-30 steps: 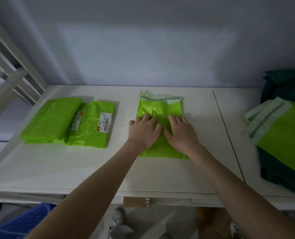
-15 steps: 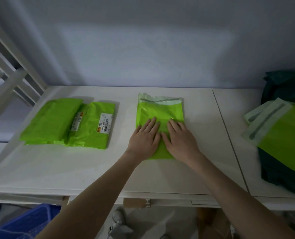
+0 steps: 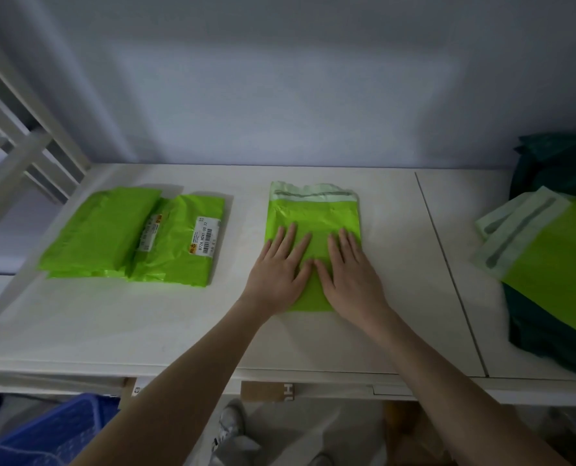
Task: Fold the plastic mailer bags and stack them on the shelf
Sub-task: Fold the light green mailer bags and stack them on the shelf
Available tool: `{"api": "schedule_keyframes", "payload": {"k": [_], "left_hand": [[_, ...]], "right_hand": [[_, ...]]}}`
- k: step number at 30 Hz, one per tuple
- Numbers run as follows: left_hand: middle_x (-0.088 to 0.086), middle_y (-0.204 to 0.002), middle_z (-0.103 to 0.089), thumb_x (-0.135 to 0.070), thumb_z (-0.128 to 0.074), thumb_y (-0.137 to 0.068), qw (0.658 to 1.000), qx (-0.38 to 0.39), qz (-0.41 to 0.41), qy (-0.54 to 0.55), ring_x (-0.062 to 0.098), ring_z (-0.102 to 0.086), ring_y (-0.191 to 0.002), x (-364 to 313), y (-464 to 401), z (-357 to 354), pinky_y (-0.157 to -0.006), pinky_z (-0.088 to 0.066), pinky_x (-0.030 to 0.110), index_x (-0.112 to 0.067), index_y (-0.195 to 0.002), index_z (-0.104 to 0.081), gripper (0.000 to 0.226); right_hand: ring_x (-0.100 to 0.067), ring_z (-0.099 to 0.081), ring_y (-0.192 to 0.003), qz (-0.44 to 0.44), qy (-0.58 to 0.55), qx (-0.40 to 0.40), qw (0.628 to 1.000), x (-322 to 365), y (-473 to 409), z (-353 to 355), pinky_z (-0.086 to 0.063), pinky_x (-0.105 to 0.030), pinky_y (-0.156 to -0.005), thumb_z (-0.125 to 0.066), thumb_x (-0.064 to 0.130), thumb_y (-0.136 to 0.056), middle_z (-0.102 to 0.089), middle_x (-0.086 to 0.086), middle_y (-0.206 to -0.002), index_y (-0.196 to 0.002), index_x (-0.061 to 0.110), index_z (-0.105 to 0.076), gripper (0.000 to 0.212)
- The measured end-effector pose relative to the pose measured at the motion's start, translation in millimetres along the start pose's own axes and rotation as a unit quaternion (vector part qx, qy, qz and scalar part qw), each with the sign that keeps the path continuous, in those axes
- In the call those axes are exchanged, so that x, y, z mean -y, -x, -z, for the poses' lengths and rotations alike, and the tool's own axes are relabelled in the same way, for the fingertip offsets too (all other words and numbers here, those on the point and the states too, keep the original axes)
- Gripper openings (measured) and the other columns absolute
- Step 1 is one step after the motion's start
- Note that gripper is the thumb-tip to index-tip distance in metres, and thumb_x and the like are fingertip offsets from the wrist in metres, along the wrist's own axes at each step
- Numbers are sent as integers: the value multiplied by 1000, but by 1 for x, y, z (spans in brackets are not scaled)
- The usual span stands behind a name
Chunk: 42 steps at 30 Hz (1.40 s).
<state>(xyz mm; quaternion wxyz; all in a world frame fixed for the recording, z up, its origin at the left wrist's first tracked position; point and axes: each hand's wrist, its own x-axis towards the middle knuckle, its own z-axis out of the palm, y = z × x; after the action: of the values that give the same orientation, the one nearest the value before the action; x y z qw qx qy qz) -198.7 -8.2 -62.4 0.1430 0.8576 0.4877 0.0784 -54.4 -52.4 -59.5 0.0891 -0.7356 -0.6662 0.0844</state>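
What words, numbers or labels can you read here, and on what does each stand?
"872A N241 00 22": white barcode label on the folded green bag.
"HU": cardboard box under the shelf, cut off.
Second label on that pile: too blurred.

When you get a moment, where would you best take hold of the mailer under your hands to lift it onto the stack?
Probably by its near edge, coming from the front. The green mailer lies flat on the shelf with the left hand and right hand pressing it. The far end is a loose pale flap, floppier to grip. Pinching both near corners should keep the fold closed.
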Motion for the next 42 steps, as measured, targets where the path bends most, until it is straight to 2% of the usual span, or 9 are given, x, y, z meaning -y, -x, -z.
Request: {"api": "schedule_keyframes", "payload": {"k": [9, 14, 17, 22, 28, 33, 36, 39, 42], "left_hand": [[-2, -159, -8, -62, 2, -79, 1000, 2, -10, -28, 17, -6, -146, -2, 11, 7, -116, -7, 30, -25, -150, -14, 82], [-2, -138, -41, -60, -27, -80, 994, -61, 47, 79, 22, -39, -126, -4, -5, 35, -103, -30, 38, -25, -135, -43, 67], [1, -138, -43, -33, -44, -93, 985, -83, 68, 137, 23, -38, -128, -4, -37, 42, -105, -28, 37, -20, -132, -48, 41], [2, -159, -9, -31, -27, -101, 999, 28, 33, 2, 19, -7, -146, 3, -68, 34, -118, -8, 38, -17, -150, -14, 53], [-6, -153, -25, -47, -33, -90, 999, 30, 19, -42, 19, -20, -140, 9, -28, 31, -111, -20, 39, -26, -144, -31, 58], [-7, -139, -43, -58, -15, -65, 997, 9, 1, -81, 20, -36, -129, 5, 6, 36, -101, -26, 42, -29, -128, -49, 77], [-4, -133, -48, -49, -24, -79, 996, -73, 13, -40, 20, -38, -126, 1, -9, 42, -100, -29, 39, -24, -123, -55, 59], [1, -148, -36, -28, -33, -98, 998, -52, -20, -3, 19, -27, -138, -4, -36, 35, -111, -20, 32, -15, -140, -39, 44], [-1, -157, -19, -30, -24, -102, 997, 24, -78, 11, 18, -14, -145, -3, -42, 17, -117, -9, 30, -18, -149, -19, 49]], "right_hand": [[-36, -52, -120, -4, 0, -41, 999, 3, 13, 10, -48, -43, -91, -31, 50, -88, -55, -20, -130, -129, 1, -51, 67], [-36, -46, -111, -31, -93, -91, 991, -4, -14, 34, -35, -40, -93, -40, 43, -88, -54, -17, -120, -126, 2, -50, 57], [-38, -49, -110, -3, -87, -105, 991, -2, -40, 40, -36, -40, -94, -29, 31, -82, -56, -22, -117, -121, -3, -54, 57], [-35, -33, -134, 2, -31, -33, 999, -4, -70, 38, -26, -40, -109, -43, 19, -92, -36, -22, -145, -140, 0, -35, 53], [-36, -51, -103, 5, 14, -37, 999, -1, -48, 34, -43, -42, -82, -35, 31, -93, -57, -17, -109, -109, 3, -56, 39], [-31, -42, -116, 34, 1, -65, 997, -3, -37, 34, -40, -41, -91, -46, 21, -91, -49, -13, -122, -123, 5, -51, 36], [-29, -35, -130, 57, -8, -48, 997, -1, -40, 27, -33, -40, -105, -45, 21, -93, -42, -13, -139, -135, 5, -42, 45], [-23, -19, -142, 79, -2, 16, 997, 0, -43, 14, -15, -37, -117, -30, 30, -97, -24, -10, -154, -146, 5, -25, 55], [-20, -15, -145, 104, -4, 31, 994, -5, -43, 5, -10, -37, -119, -1, 45, -84, -21, -8, -155, -148, 6, -22, 77]]}}
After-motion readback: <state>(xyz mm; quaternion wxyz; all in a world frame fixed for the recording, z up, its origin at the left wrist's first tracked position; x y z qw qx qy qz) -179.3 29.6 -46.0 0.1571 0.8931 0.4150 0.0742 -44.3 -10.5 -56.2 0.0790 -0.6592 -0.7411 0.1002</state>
